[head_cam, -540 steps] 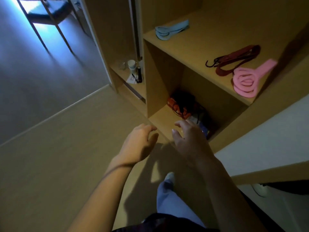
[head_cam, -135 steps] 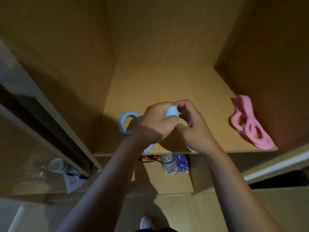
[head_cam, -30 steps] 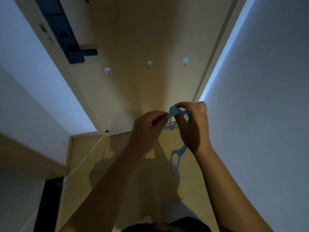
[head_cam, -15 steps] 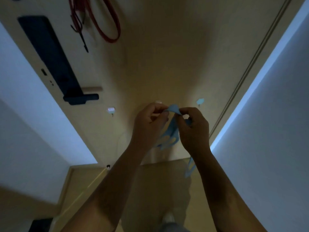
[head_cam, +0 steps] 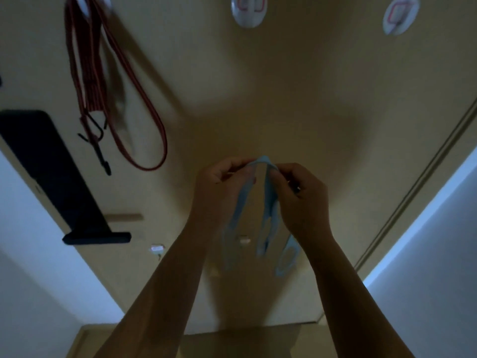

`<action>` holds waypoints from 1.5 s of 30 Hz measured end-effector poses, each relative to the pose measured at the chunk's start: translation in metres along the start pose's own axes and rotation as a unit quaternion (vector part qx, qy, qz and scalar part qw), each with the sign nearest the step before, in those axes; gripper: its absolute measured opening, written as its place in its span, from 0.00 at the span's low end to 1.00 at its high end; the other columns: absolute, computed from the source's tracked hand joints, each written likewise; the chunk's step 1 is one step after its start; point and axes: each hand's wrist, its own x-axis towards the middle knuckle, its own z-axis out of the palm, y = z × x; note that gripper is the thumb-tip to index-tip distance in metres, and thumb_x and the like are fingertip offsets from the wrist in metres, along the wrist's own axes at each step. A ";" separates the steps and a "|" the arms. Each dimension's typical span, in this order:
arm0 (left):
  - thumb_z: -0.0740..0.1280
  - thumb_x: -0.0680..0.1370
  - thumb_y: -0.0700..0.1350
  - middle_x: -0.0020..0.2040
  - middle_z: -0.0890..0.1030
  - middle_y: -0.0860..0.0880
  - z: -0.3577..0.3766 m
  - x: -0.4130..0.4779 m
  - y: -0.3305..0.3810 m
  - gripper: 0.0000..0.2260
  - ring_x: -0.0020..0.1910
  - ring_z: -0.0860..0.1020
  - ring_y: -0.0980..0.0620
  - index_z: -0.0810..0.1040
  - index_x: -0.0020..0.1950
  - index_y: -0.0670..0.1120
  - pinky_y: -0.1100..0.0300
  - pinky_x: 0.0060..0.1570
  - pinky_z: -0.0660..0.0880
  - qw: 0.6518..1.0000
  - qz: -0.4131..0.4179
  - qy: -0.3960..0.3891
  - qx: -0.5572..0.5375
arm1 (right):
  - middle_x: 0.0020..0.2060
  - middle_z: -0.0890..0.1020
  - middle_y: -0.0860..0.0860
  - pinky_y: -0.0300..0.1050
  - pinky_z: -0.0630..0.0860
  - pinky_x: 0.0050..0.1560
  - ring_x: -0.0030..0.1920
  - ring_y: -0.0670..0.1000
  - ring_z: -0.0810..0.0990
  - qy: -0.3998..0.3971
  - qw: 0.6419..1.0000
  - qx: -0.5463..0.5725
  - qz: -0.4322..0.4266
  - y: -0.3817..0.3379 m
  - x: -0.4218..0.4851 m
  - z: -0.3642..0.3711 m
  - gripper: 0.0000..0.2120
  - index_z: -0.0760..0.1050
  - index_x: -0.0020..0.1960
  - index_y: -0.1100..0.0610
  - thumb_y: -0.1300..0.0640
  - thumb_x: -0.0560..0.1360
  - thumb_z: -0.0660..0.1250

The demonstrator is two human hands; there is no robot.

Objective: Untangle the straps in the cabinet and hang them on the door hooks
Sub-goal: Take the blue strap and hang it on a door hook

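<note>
Nearest, the left hand (head_cam: 219, 187) and right hand (head_cam: 300, 195) each pinch the top fold of a pale blue strap (head_cam: 268, 202), whose loops dangle between the forearms, just in front of the door (head_cam: 284, 86). Farther up, a red cord (head_cam: 103, 81) already hangs at far left; two hooks (head_cam: 249, 10) stand bare. The blue strap remains unhung.

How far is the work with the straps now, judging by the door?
Done: the red strap hangs from the upper left hook on the door. In hand: the left hand and right hand pinch the top of the blue strap, its loops dangling. Left: hanging it on a free hook; a second free hook remains.
</note>
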 end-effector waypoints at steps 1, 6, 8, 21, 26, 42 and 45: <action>0.67 0.75 0.41 0.34 0.83 0.55 0.000 0.013 0.005 0.11 0.36 0.80 0.58 0.82 0.39 0.55 0.61 0.39 0.76 1.000 0.010 -0.001 -0.007 | 0.34 0.78 0.39 0.34 0.70 0.36 0.36 0.44 0.76 0.009 1.000 0.005 -0.012 -0.002 0.013 0.003 0.05 0.77 0.44 0.49 0.57 0.76 0.64; 0.65 0.77 0.42 0.36 0.82 0.55 0.007 0.073 0.034 0.08 0.36 0.79 0.60 0.80 0.43 0.55 0.65 0.38 0.75 0.993 0.104 0.044 -0.030 | 0.32 0.76 0.40 0.32 0.69 0.34 0.33 0.38 0.74 0.078 0.994 0.035 -0.070 -0.028 0.082 0.023 0.08 0.76 0.43 0.50 0.52 0.75 0.60; 0.64 0.78 0.42 0.37 0.82 0.54 0.010 0.095 0.046 0.08 0.36 0.79 0.59 0.79 0.44 0.53 0.64 0.37 0.75 0.986 0.148 0.064 -0.036 | 0.31 0.76 0.39 0.30 0.68 0.34 0.33 0.36 0.74 0.106 0.989 0.052 -0.083 -0.041 0.108 0.030 0.07 0.75 0.42 0.49 0.52 0.76 0.59; 0.66 0.76 0.43 0.37 0.76 0.62 0.015 0.182 0.091 0.03 0.36 0.75 0.70 0.77 0.44 0.49 0.76 0.39 0.70 0.931 0.321 0.155 0.080 | 0.29 0.75 0.45 0.30 0.69 0.33 0.31 0.38 0.72 0.174 0.965 0.161 -0.108 -0.080 0.204 0.034 0.09 0.77 0.39 0.59 0.60 0.76 0.63; 0.66 0.76 0.44 0.34 0.75 0.62 0.017 0.189 0.087 0.02 0.34 0.74 0.69 0.77 0.43 0.50 0.78 0.36 0.68 0.925 0.307 0.173 0.142 | 0.27 0.72 0.50 0.39 0.67 0.34 0.31 0.42 0.69 0.152 0.973 0.150 -0.087 -0.064 0.208 0.036 0.12 0.75 0.35 0.64 0.58 0.74 0.64; 0.64 0.75 0.40 0.54 0.75 0.50 0.026 0.119 0.017 0.11 0.56 0.72 0.50 0.79 0.57 0.43 0.69 0.61 0.65 0.833 0.379 0.252 0.314 | 0.29 0.76 0.43 0.34 0.69 0.36 0.34 0.43 0.75 0.057 0.990 0.111 -0.060 -0.020 0.154 0.038 0.10 0.74 0.33 0.49 0.49 0.73 0.65; 0.65 0.74 0.39 0.49 0.79 0.43 0.035 0.093 -0.009 0.10 0.51 0.73 0.51 0.80 0.53 0.42 0.65 0.59 0.64 0.807 0.408 0.230 0.360 | 0.28 0.78 0.50 0.37 0.70 0.35 0.31 0.43 0.74 0.012 0.991 0.133 -0.003 0.001 0.141 0.034 0.10 0.77 0.35 0.55 0.52 0.74 0.67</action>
